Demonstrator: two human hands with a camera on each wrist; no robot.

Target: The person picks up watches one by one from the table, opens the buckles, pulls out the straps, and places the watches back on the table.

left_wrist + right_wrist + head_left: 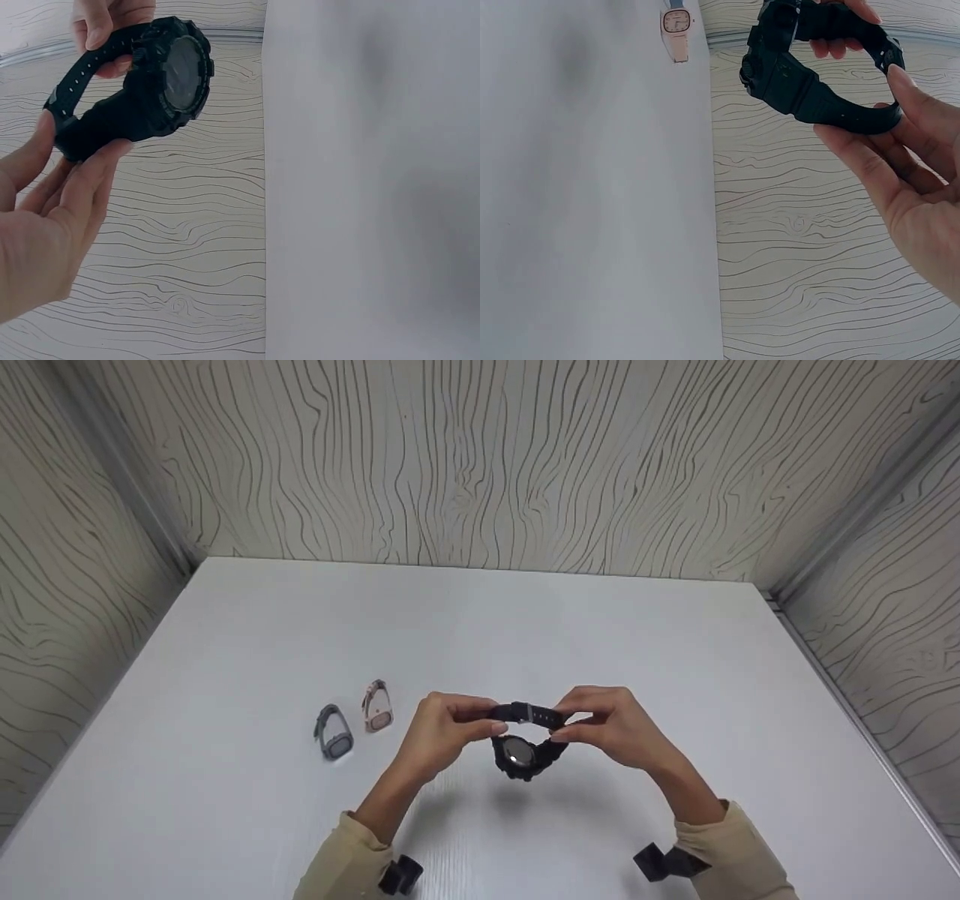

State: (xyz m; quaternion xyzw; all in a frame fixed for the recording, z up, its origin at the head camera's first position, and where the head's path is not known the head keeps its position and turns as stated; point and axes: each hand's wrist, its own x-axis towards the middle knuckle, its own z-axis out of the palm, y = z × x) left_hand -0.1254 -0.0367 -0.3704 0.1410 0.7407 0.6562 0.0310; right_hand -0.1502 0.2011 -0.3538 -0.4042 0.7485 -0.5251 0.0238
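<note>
The black watch (523,737) is held above the white table (600,645), its strap pinched by the left hand (442,731) and the right hand (611,727). Beyond-left, a grey watch (333,733) and pink watch (376,707) are laid, with wide bare tabletop up to the walls.

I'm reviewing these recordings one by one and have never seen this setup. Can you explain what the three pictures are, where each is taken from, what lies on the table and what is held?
There is no machine here: a person works with two bare hands. The wide picture comes from a camera worn on the head, looking down at a white table boxed in by wood-grain walls. The other two come from cameras strapped to each wrist, so they show the same moment sideways and close up.

The left hand and the right hand together hold a black watch above the table, each pinching its strap near the buckle, with the dial hanging below. On the table to the left lie a grey watch and a pink watch, untouched.
</note>
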